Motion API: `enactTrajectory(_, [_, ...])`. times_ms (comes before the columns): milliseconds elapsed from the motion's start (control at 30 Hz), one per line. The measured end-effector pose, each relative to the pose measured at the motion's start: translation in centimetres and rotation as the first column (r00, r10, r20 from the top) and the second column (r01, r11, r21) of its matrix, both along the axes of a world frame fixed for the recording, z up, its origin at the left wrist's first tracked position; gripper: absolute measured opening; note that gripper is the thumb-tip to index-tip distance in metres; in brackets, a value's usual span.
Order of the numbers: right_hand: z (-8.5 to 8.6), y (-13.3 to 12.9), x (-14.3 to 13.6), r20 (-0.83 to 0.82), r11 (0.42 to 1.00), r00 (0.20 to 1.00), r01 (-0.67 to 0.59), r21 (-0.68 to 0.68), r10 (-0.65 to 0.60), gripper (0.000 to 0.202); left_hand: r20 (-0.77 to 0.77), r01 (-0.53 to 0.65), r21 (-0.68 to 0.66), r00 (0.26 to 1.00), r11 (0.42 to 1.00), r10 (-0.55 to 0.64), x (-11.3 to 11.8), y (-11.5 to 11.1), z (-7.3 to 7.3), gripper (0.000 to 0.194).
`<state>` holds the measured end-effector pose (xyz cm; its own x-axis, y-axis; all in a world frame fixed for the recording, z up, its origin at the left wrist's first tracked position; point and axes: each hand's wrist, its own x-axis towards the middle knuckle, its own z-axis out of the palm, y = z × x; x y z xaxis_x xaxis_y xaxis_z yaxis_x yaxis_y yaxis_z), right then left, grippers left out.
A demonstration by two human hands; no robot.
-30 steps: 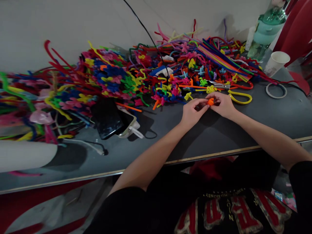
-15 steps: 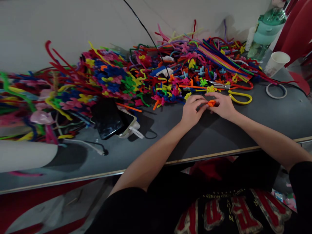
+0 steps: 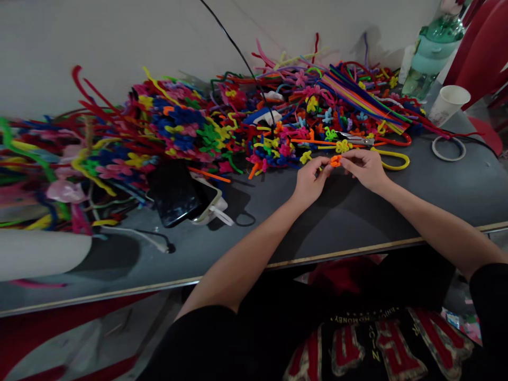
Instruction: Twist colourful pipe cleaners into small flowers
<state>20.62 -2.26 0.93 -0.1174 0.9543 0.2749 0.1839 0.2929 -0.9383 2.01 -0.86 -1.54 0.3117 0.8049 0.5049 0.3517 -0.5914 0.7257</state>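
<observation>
Between my two hands is a small orange pipe-cleaner flower (image 3: 335, 161), held just above the grey tabletop. My left hand (image 3: 311, 180) pinches its left side between thumb and fingers. From the right, my right hand (image 3: 365, 168) grips the other side with its fingertips. Right behind the hands lie a yellow pipe-cleaner flower (image 3: 343, 146), another small yellow one (image 3: 305, 156) and a pair of scissors with silver blades (image 3: 359, 139). A yellow loop (image 3: 392, 160) rests beside my right hand.
A long heap of coloured pipe cleaners and flowers (image 3: 190, 127) runs along the wall. Two phones, the black one (image 3: 174, 193) on top, lie left. At right are a roll of tape (image 3: 448, 149), a paper cup (image 3: 450, 103) and a green bottle (image 3: 431, 55). The table's front edge (image 3: 337, 255) is near my body.
The orange flower has shifted slightly left and up and shows more openly between my fingertips. My right fingers have changed their hold on it; both hands remain close together.
</observation>
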Motion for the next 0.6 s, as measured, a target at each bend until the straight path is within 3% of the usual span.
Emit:
enactTrajectory(200, [-0.4,0.1,-0.2,0.034,0.999,0.999,0.036,0.002,-0.036,0.029,0.042,0.003,-0.041,0.999,0.999,-0.002,0.0,0.4,-0.5,0.047])
enactTrajectory(367, [-1.0,0.4,-0.3,0.034,0.983,0.997,0.072,-0.167,-0.067,0.027,0.044,-0.022,-0.034,0.999,0.999,0.024,-0.1,0.5,-0.7,0.044])
enactTrajectory(433, [-0.9,0.4,-0.4,0.050,0.981,0.996,0.083,-0.175,-0.075,0.024,0.033,-0.028,-0.045,0.999,0.999,0.029,0.0,0.3,-0.6,0.041])
enactTrajectory(600, [-0.1,-0.3,-0.2,0.222,0.979,0.965,0.096,0.181,-0.136,0.011,-0.038,-0.022,0.034,0.999,0.999,0.023,0.0,-0.7,0.3,0.036])
